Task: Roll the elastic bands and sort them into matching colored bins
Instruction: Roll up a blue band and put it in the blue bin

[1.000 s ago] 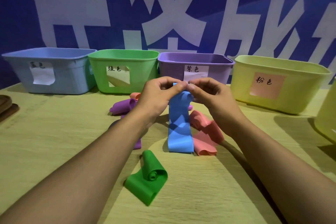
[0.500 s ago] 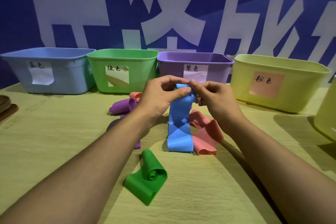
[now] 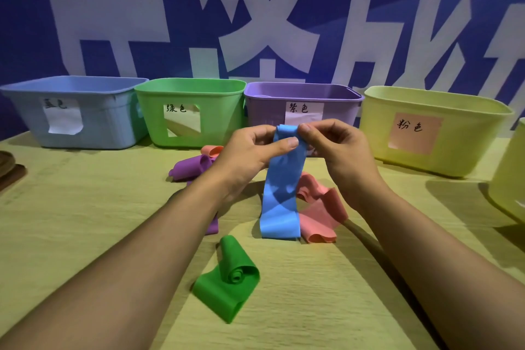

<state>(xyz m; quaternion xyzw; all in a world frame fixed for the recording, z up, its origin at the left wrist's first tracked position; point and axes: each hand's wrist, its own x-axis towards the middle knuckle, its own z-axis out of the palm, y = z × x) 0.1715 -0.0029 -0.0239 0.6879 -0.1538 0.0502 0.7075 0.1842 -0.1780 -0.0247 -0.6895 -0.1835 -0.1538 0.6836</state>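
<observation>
Nearest, a half-rolled green rubber band (image 3: 227, 278) lies on the pale wooden surface (image 3: 326, 293). Beyond, both hands, left (image 3: 252, 150) and right (image 3: 338, 148), pinch the top of a limp, stretchy blue band (image 3: 281, 193); it looks light and floppy, best held by its edges.

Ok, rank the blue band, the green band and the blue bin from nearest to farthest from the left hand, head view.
1. Blue band: pinched by the left hand.
2. Green band: on the table, below the forearm.
3. Blue bin: far left of the row.
</observation>
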